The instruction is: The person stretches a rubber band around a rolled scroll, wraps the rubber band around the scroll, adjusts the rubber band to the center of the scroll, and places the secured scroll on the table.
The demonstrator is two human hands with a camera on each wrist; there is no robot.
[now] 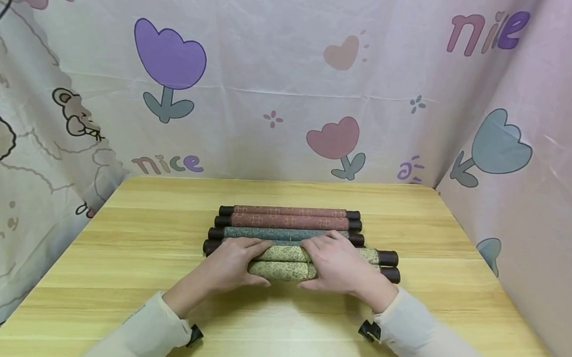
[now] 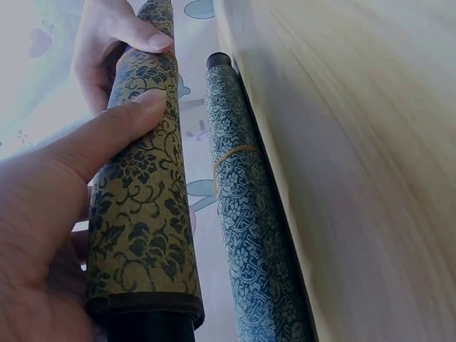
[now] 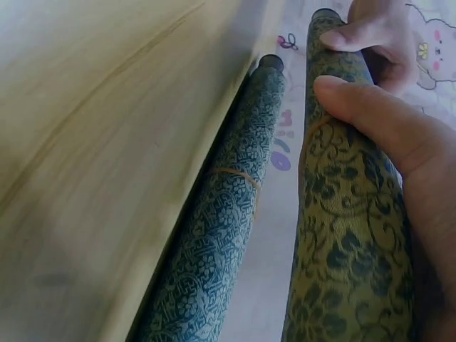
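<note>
Both hands grip a pair of yellow-green patterned scrolls with dark end knobs. The front scroll and the rear scroll lie side by side between the hands. My left hand holds them left of the middle, thumb on the near side and fingers over the top. My right hand has the same hold to the right. In the left wrist view the held scroll appears raised off the table, both thumbs pressing its side. A blue scroll, tied with a thin band, lies just beyond it.
Behind the hands, another blue scroll and two dark-red scrolls, the nearer and the farther, lie in parallel on the wooden table. A printed curtain hangs along the back and sides.
</note>
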